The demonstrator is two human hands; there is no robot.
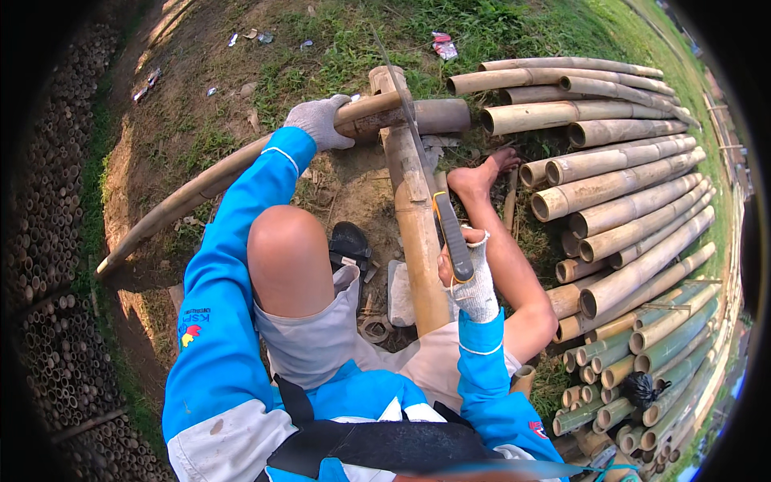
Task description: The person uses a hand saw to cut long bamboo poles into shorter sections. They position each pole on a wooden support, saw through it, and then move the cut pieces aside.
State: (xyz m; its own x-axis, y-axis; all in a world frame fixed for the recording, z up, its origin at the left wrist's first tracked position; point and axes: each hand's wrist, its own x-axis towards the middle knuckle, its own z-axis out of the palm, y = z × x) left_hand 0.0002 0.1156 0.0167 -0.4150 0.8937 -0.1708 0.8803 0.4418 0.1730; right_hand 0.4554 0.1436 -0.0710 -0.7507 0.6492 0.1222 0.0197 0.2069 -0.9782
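My right hand [476, 281], in a pale knitted glove with bare fingertips, is closed round the black and yellow handle of a handsaw [456, 239]. The saw's long blade slants up and away, crossing the bamboo pole [217, 173] close to its far right end. My left hand [320, 122], in a grey glove, grips that pole from above, a short way left of the blade. Under the pole's end lie a bamboo crosspiece [442, 117] and a thick upright-running bamboo post [419, 241], which reaches down between my legs. Whether the blade has cut in cannot be seen.
Stacked bamboo poles [618, 193] fill the right side, with greener ones [683, 337] below and a black plastic bag [640, 390] on them. Many cut bamboo pieces [64, 345] are piled at left. My bare foot [480, 175] rests beside the post; a dark sandal [349, 243] lies nearby.
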